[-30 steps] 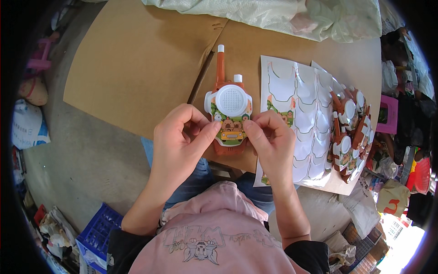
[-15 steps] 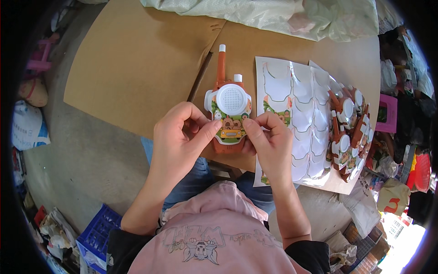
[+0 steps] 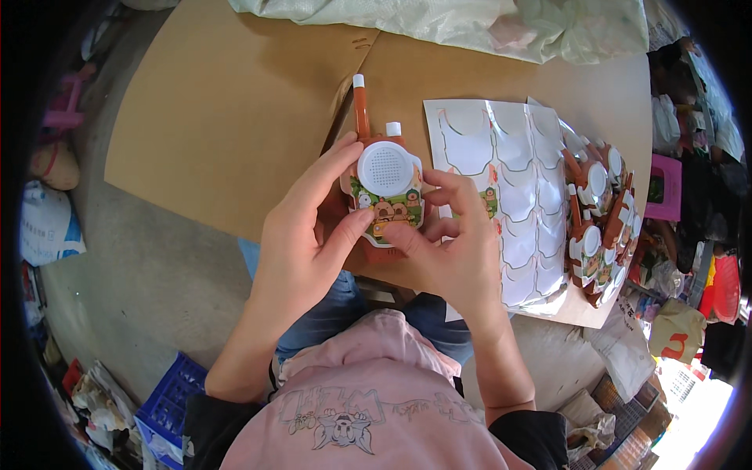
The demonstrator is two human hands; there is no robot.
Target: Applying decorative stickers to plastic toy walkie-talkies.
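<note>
A: Held up over the near edge of the brown cardboard sheet [image 3: 235, 133]: orange plastic toy walkie-talkie with a round white speaker grille and a cartoon sticker on its front [image 3: 384, 188].

B: Grip?

A: Left hand [image 3: 301, 239] wrapped round the toy's left side, thumb pressed on the sticker's lower left. Right hand [image 3: 446, 251] grasping the right side, thumb tip on the sticker's lower edge, index finger curled over the upper right corner. Both closed on the toy.

B: Orientation?

A: Upright, face toward the camera, orange antenna with a white tip [image 3: 360, 106] pointing away across the cardboard.

B: Right of the toy?

A: White sticker backing sheet [image 3: 509, 172], most shapes already peeled off, lying flat on the cardboard just beside the right hand. Beyond it, at the cardboard's right edge, heap of matching orange toy walkie-talkies [image 3: 599, 211], stickers on.

B: Far side?

A: Pale woven plastic sack [image 3: 470, 23] along the cardboard's far edge.

B: Near side?

A: Blue plastic crate [image 3: 168, 407] on the concrete floor, left of the pink shirt.
</note>
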